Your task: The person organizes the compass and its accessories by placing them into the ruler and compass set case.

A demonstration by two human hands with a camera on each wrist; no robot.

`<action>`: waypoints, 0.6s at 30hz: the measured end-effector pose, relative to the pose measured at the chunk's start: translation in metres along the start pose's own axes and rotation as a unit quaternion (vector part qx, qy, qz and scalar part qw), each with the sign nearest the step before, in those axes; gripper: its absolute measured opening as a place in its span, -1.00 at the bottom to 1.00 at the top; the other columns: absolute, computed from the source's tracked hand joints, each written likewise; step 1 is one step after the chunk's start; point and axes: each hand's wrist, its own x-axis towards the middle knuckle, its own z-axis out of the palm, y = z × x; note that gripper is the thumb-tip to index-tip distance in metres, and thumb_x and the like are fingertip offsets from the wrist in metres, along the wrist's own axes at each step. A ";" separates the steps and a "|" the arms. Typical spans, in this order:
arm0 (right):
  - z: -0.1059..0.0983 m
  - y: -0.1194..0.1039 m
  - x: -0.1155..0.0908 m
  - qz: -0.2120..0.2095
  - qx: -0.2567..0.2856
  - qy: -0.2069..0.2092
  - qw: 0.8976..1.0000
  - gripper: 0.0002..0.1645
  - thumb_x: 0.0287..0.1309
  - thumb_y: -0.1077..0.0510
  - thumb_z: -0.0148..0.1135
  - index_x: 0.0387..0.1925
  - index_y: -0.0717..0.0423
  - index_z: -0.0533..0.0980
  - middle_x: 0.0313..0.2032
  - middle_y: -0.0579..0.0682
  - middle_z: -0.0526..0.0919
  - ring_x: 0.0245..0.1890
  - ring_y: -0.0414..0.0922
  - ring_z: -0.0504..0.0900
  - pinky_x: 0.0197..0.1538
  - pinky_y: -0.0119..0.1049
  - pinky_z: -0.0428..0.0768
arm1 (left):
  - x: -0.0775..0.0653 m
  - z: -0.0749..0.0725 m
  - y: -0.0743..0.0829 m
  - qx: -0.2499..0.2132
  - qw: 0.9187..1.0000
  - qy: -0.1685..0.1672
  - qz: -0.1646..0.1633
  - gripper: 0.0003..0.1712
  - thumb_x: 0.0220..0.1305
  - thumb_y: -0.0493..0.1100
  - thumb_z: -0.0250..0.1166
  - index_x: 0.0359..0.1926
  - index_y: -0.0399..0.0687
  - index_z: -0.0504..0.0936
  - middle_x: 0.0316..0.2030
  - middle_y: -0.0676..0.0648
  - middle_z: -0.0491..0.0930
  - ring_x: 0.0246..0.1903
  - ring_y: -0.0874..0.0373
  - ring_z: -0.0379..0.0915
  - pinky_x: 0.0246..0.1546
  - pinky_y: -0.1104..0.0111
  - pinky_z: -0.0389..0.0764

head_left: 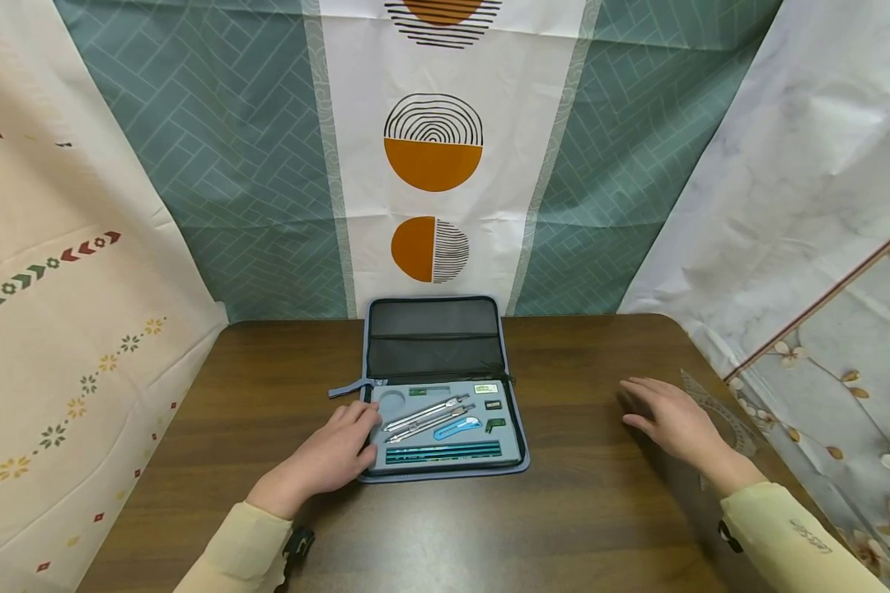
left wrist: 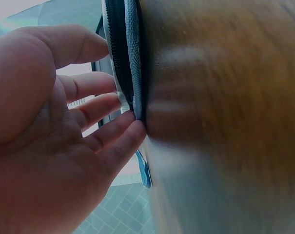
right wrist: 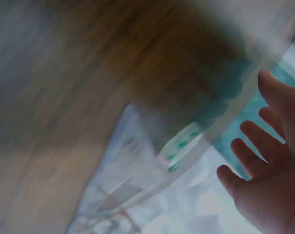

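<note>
blue-edged drawing-set case (head_left: 433, 318) seems steadied by the left hand (head_left: 334, 446), fingers loosely extended, while the relaxed, empty-fingered right hand (head_left: 673, 420) probably needs to pinch the clear drafting guide (head_left: 742, 441).

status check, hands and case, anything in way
Left hand touching left edge of open case. Right hand empty, apart from case. Clear plastic drawing tool on its far side from case.
</note>
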 end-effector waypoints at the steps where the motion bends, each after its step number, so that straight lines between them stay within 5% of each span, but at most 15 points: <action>1: 0.000 0.003 -0.002 0.004 -0.002 -0.002 1.000 -0.24 0.28 0.13 0.61 0.42 0.33 0.56 0.35 0.40 0.60 0.33 0.44 0.56 0.33 0.40 0.48 | 0.000 -0.001 0.001 -0.002 1.000 0.001 0.000 -0.55 0.47 -0.23 0.34 0.30 -0.28 0.58 0.40 -0.35 0.47 0.33 -0.27 0.39 0.31 -0.18 0.56; 18: -0.006 0.031 -0.028 0.071 -0.009 -0.061 0.996 -0.28 0.33 0.07 0.58 0.39 0.31 0.57 0.27 0.48 0.61 0.19 0.51 0.61 0.10 0.44 0.59 | -0.002 -0.010 0.011 -0.001 1.000 -0.003 0.002 -0.55 0.48 -0.26 0.33 0.31 -0.31 0.57 0.40 -0.36 0.47 0.34 -0.28 0.39 0.31 -0.18 0.56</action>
